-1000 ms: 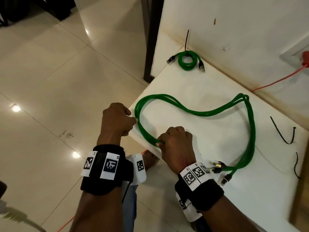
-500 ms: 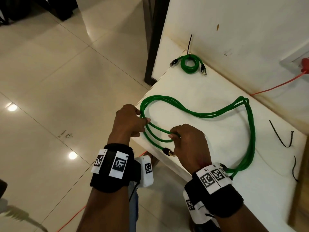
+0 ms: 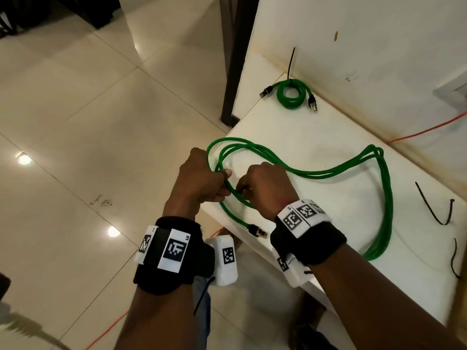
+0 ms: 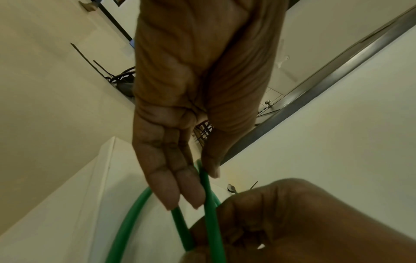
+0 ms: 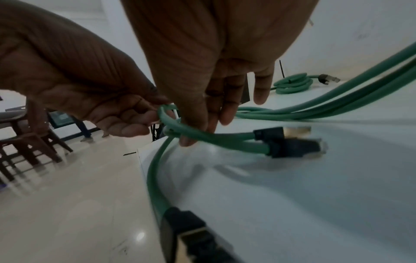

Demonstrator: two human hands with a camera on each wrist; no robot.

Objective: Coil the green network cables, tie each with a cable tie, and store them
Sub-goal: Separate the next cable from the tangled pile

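A long green network cable lies in loose loops on the white table. My left hand pinches its strands at the table's near-left corner; the left wrist view shows the cable held between thumb and fingers. My right hand is right beside it, fingers curled round the same strands. One black connector rests at the table's front edge, and a second connector shows close under my right hand. A tied green coil sits at the far end.
Two black cable ties lie loose on the right side of the table. An orange cord runs along the wall. The table's edge drops to a glossy tiled floor on the left. A dark post stands beyond the far corner.
My right hand has drawn a cable end leftward until both hands nearly touch. The near-left loop has tightened, and a connector now lies at the front edge.
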